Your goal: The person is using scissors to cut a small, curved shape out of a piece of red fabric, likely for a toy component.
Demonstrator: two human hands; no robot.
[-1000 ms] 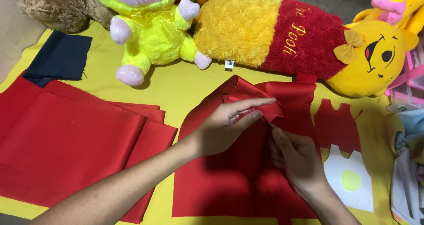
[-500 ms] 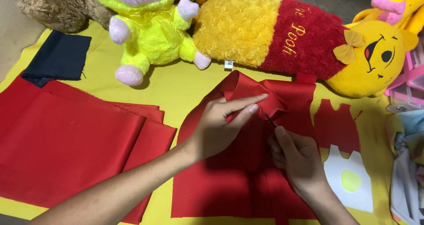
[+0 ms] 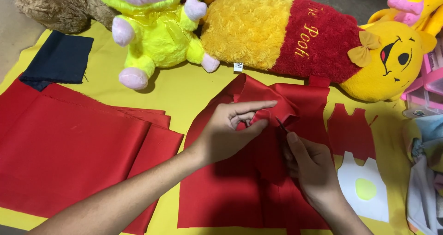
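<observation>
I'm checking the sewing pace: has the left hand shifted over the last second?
Yes, slightly. The left hand has drawn back from the plush bear pillow, its pinch on the red cloth tighter.

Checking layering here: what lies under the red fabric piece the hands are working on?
The red fabric piece lies on a yellow cloth, visible around its edges. Anything else beneath it is covered.

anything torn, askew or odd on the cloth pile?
No damage shows. The red fabric piece is bunched and lifted at its top edge only because the left hand pinches it while the right hand holds a thin dark tool against it. The folded red stack lies slightly fanned.
</observation>
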